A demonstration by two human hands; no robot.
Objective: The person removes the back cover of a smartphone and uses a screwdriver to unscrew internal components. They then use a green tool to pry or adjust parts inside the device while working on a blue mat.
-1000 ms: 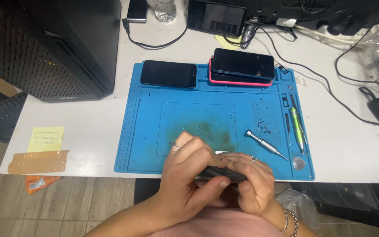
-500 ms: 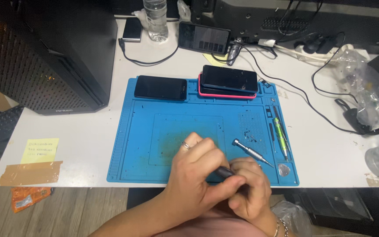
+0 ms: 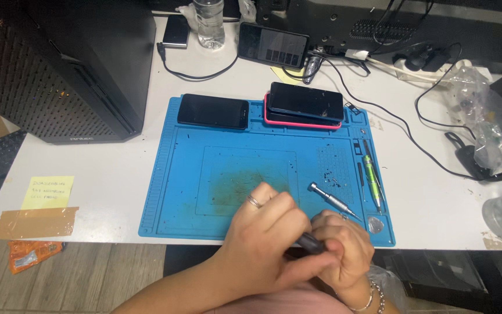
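Over the blue mat point(image 3: 175, 192), both hands point(image 3: 297, 250) clasp a dark phone point(image 3: 311, 242).

Both hands sat low in the frame, just right of centre, pressed together. The left hand point(image 3: 268, 235) came in from the lower left, knuckles up, fingers curled over and a ring on one finger. The right hand point(image 3: 344, 253) was tucked beneath and beside it, fingers bent inward in a pinch, a bracelet on its wrist.
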